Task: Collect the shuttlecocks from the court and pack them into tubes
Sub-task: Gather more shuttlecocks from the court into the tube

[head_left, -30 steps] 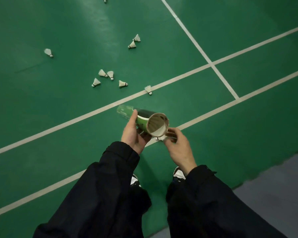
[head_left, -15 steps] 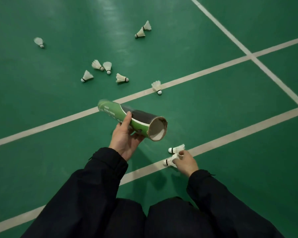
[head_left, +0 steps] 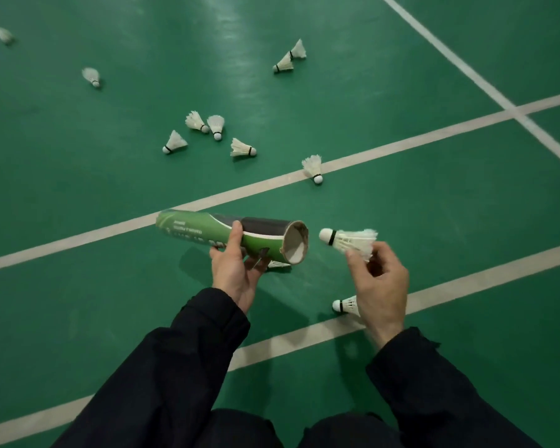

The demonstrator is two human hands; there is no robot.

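Note:
My left hand (head_left: 235, 270) grips a green and black cardboard tube (head_left: 204, 232), held roughly level with its open mouth (head_left: 295, 243) facing right. My right hand (head_left: 380, 286) pinches a white shuttlecock (head_left: 349, 240) by its feathers, cork pointing left, a short gap from the tube's mouth. Another shuttlecock (head_left: 345, 305) lies on the white line under my right hand, partly hidden by it. A third one (head_left: 277, 264) lies beneath the tube, mostly hidden.
Several white shuttlecocks lie scattered on the green court floor (head_left: 434, 205) beyond the tube: one on a white line (head_left: 313, 168), a cluster (head_left: 207, 130) further left, a pair (head_left: 290, 58) at the back, single ones (head_left: 91, 76) far left. My dark trouser legs fill the bottom.
My right hand has lifted one shuttlecock off the floor line and brought it up beside the tube's mouth. The tube has levelled out. The view has dropped closer to the floor.

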